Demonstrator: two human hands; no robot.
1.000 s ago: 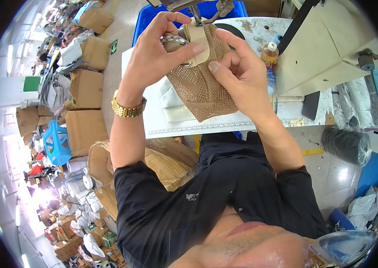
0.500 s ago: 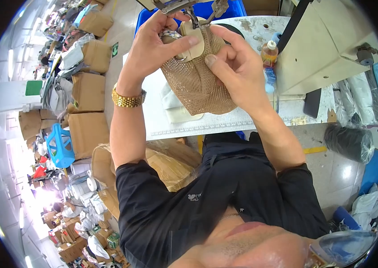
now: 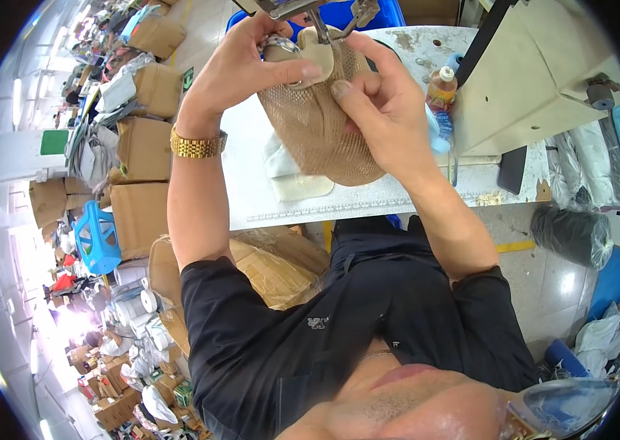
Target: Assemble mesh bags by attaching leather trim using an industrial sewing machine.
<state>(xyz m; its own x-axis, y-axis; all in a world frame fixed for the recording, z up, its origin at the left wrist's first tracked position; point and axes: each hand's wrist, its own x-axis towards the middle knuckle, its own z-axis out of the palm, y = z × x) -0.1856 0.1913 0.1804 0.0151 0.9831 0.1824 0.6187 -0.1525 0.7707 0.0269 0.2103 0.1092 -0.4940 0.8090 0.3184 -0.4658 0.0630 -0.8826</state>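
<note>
A tan mesh bag (image 3: pixel 317 136) hangs between my hands under the presser foot (image 3: pixel 321 33) of a sewing machine. My left hand (image 3: pixel 240 70) is closed on the bag's upper left, its thumb flat on a beige patch (image 3: pixel 316 59). Beside that patch, a patterned strip (image 3: pixel 280 45) runs under my left fingers. My right hand (image 3: pixel 390 110) pinches the mesh at the upper right between thumb and fingers, with the index fingertip close to the presser foot. The seam right at the needle is too small to make out.
The white worktable (image 3: pixel 266 213) carries pale fabric pieces (image 3: pixel 299 183), a ruler strip along its near edge, and a drink bottle (image 3: pixel 442 88). The machine's body (image 3: pixel 537 88) stands at right. A blue bin (image 3: pixel 383 15) sits behind; cardboard boxes (image 3: pixel 141 220) line the left.
My left hand and forearm have shifted slightly left. The bag's lower part has swung a little left and up, and the metal ring by the patch shows less. My right hand has barely moved.
</note>
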